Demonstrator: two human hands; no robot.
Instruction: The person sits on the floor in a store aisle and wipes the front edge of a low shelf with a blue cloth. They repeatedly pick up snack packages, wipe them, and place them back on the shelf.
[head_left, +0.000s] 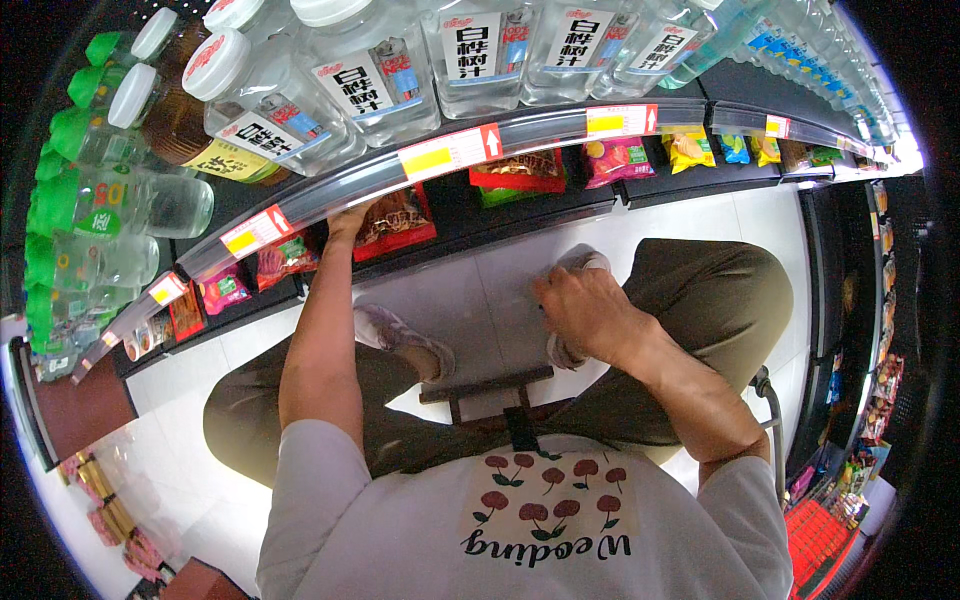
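Observation:
My left hand (349, 221) reaches in under the front edge of the upper shelf (360, 176), and its fingers are hidden there. Right beside it is a red snack bag (396, 223) with a dark picture on it; I cannot tell whether the hand grips it. Another red bag (286, 260) lies on the lower shelf, on the other side of the wrist. My right hand (592, 311) hovers over the floor before my knee, fingers curled with the back of the hand up. Whether anything is inside it is hidden.
Clear plastic bottles (375, 82) with white caps line the upper shelf, and green-capped bottles (105, 195) stand at the left. More snack bags (619, 161) sit below the price tags. A red shopping basket (817, 544) is at the lower right, near another shelf (825, 285).

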